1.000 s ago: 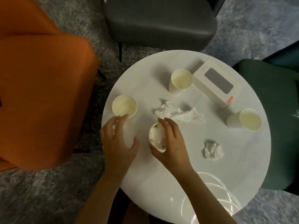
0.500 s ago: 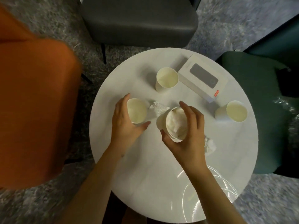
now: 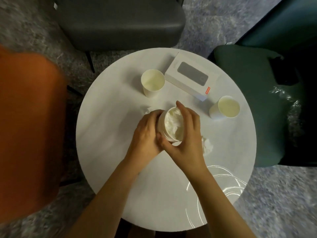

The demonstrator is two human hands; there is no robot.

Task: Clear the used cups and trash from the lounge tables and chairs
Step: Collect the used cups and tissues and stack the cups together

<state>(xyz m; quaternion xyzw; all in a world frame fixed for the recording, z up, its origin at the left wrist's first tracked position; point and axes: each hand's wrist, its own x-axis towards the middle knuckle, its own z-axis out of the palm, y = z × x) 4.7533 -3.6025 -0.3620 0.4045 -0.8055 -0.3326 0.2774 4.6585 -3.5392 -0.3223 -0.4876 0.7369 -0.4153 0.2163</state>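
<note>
The right hand (image 3: 184,133) is curled around a white paper cup stuffed with crumpled white tissue (image 3: 172,124), fingers over its far rim and thumb at the near rim. The left hand (image 3: 145,133) wraps the cup's left side; whether a second cup sits nested beneath cannot be made out, as both hands cover the wall. The cup is held above the middle of the round white bench (image 3: 106,152). A crumpled white tissue (image 3: 145,109) peeks out behind the left hand, mostly hidden. A smaller white tissue wad (image 3: 207,145) lies just right of the right wrist, partly covered. Farther back stand an empty white paper cup (image 3: 152,82), a white rectangular carton (image 3: 190,78) just beside it, and another empty paper cup (image 3: 226,108) to the right.
</note>
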